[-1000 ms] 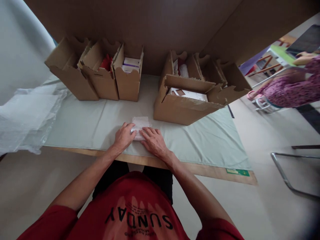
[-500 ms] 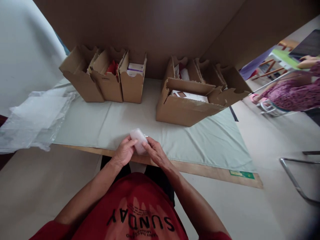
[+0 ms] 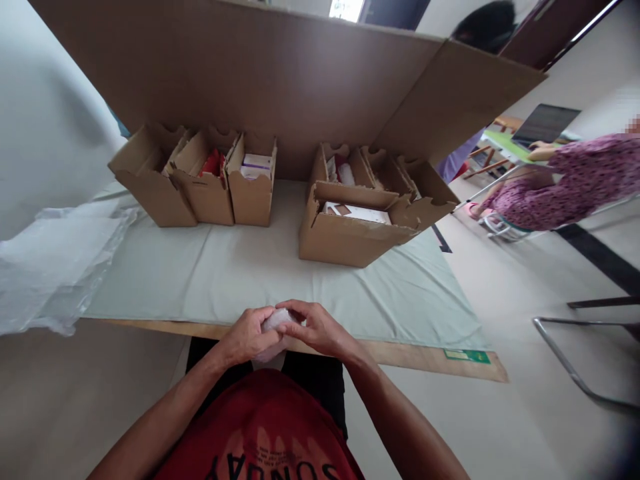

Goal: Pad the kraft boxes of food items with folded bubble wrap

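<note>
The left hand (image 3: pixel 253 333) and right hand (image 3: pixel 317 327) both hold a small white bundle (image 3: pixel 275 321) by the tabletop (image 3: pixel 400 356) front edge. Three brown boxes (image 3: pixel 211 204) stand toward the back left corner.

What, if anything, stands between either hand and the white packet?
Nothing visible does: the left hand and right hand both grasp the white packet directly. The nearest cardboard box stands farther off on the pale green cloth, beyond the hands, not in between.
</note>
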### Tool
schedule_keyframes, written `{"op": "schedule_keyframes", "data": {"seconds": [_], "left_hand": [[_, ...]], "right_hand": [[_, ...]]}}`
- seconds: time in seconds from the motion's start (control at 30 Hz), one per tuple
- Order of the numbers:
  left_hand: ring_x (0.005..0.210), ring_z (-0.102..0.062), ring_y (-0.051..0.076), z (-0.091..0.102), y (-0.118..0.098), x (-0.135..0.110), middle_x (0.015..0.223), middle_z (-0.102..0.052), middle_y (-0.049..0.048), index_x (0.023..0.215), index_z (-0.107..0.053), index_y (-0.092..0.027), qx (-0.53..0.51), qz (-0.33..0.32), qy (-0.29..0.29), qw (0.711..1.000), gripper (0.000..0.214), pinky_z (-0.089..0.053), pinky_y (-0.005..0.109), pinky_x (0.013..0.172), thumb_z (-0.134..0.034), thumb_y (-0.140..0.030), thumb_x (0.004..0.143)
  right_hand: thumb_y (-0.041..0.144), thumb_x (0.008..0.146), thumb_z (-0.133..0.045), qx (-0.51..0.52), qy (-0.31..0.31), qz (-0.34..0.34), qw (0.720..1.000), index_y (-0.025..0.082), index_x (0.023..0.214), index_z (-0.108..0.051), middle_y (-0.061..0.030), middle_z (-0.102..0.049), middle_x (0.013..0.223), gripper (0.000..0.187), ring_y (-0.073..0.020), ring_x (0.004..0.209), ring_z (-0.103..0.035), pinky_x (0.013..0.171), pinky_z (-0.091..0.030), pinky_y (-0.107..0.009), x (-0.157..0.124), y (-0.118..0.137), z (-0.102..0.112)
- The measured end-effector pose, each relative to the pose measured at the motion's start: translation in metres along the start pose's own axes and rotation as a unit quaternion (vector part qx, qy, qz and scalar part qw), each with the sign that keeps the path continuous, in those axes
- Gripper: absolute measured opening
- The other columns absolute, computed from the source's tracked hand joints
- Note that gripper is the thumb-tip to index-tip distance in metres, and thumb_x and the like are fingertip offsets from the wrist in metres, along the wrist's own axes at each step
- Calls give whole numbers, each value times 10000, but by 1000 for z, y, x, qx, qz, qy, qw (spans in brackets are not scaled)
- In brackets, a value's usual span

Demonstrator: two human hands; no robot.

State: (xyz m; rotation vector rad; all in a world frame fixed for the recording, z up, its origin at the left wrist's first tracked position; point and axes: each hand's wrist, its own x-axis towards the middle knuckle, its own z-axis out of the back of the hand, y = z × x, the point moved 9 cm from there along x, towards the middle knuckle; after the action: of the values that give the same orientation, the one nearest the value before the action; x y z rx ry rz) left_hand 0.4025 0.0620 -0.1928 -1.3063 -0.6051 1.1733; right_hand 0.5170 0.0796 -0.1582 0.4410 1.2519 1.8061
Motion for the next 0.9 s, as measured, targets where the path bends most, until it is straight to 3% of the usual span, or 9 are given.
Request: {"op": "schedule_keyframes", "data": {"seconds": [0.07, 0.23, 0.43, 0.5, 0.57, 0.63, 0.7, 0.8, 0.9], "left_hand": [[658, -506, 148, 5, 2, 1, 706, -582, -12, 818, -651, -166, 24, 14, -22, 999, 260, -383, 253, 582, -642, -418, 755], [829, -610, 182, 9, -13, 4, 957, -687, 29, 1106, -667, -173, -48, -30, -14, 998, 404, -477, 264, 705, -649, -321, 731], [798, -630, 178, 2, -31, 12, 910, -694, 44, 1079, -694, -159, -127, -41, 43, 990, 408, -481, 266, 689, -722, -424, 771], [824, -671, 200, 10, -33, 17, 954, -723, 69, 1202, -646, -163, -186, -56, 27, 981, 548, -520, 301, 738, -760, -475, 765], [868, -708, 231, 20, -30, 20, 1020, -747, 110, 1293, -587, -165, -238, -68, 5, 969, 633, -551, 358, 800, -747, -526, 798], [899, -721, 246, 28, -21, 22, 1048, -756, 135, 1287, -587, -165, -253, -67, -16, 965, 611, -561, 390, 830, -721, -552, 834], [897, -721, 241, 31, -8, 23, 1016, -762, 129, 1223, -625, -162, -246, -50, -32, 967, 559, -563, 385, 822, -729, -548, 832], [878, -722, 230, 26, 11, 20, 973, -767, 116, 1147, -659, -152, -242, -11, -36, 970, 530, -560, 371, 815, -757, -538, 797], [900, -729, 230, 22, 24, 15, 990, -771, 118, 1138, -667, -148, -247, 21, -39, 968, 543, -559, 375, 850, -762, -546, 782]], "right_hand": [[353, 899, -652, -61, -44, -8, 997, 188, 1073, -732, -24, -721, 838, 252, -154, 728, -600, 662, -420, -257, -5, 4, 10], [346, 890, -626, -94, -127, -27, 987, 176, 963, -705, -2, -648, 725, 201, -135, 644, -539, 596, -363, -249, -14, 12, 46], [426, 795, -716, -61, -32, -34, 997, 206, 942, -688, 2, -633, 708, 266, -152, 636, -544, 556, -391, -261, -20, 33, 74], [429, 795, -720, -22, -67, -31, 997, 215, 917, -681, -12, -649, 734, 249, -159, 646, -565, 556, -415, -268, -25, 52, 107], [396, 802, -735, 24, -153, -20, 988, 221, 939, -674, -27, -678, 821, 231, -157, 703, -606, 600, -454, -263, -27, 75, 157], [284, 841, -705, 30, -270, -28, 962, 203, 893, -652, -24, -669, 835, 109, -109, 693, -599, 631, -449, -237, -27, 91, 214], [205, 923, -619, 19, -310, -88, 946, 169, 830, -618, -16, -631, 760, 100, -70, 624, -552, 608, -417, -226, -13, 93, 254], [125, 956, -577, 11, -320, -162, 933, 133, 828, -619, 1, -609, 718, 135, -63, 601, -543, 608, -427, -217, 21, 82, 287], [97, 948, -582, 17, -277, -229, 933, 89, 894, -655, -10, -650, 733, 91, -63, 588, -554, 627, -446, -208, 57, 61, 291]]}}
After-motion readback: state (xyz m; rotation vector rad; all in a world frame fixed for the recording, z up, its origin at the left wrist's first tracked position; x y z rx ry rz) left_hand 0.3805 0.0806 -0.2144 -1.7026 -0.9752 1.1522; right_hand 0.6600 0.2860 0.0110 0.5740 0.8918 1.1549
